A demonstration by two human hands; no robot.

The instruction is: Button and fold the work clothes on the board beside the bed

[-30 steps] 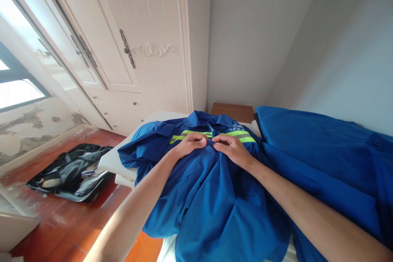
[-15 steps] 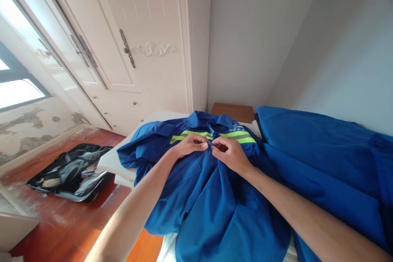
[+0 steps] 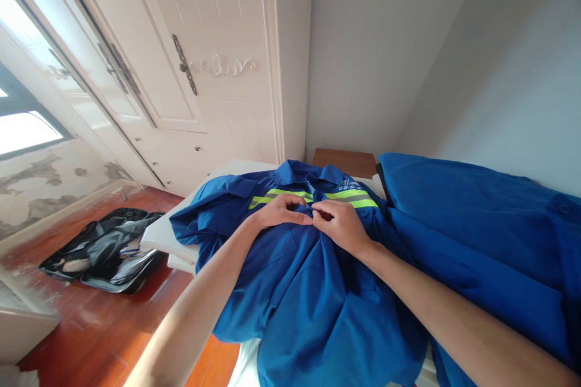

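A blue work jacket (image 3: pixel 299 278) with yellow-green and grey reflective bands lies front up on a white surface, its collar at the far end. White lettering shows on its chest at the right. My left hand (image 3: pixel 284 211) pinches the front placket just below the bands, thumb stretched towards the other hand. Close against it, my right hand (image 3: pixel 338 224) grips the opposite side of the placket between thumb and curled fingers. The fingertips nearly meet, and whatever small fastening lies between them is hidden.
Folded blue garments (image 3: pixel 463 224) are piled to the right. A white table edge (image 3: pixel 157 239) shows at the left. An open black suitcase (image 3: pixel 106 251) with things in it lies on the red-brown floor. A cream wardrobe (image 3: pixel 227 24) and a brown wooden box-like piece (image 3: pixel 345 161) stand behind.
My left thumb has straightened and reached towards my right fingers. Both hands stay at the same spot on the placket. The view has shifted slightly.
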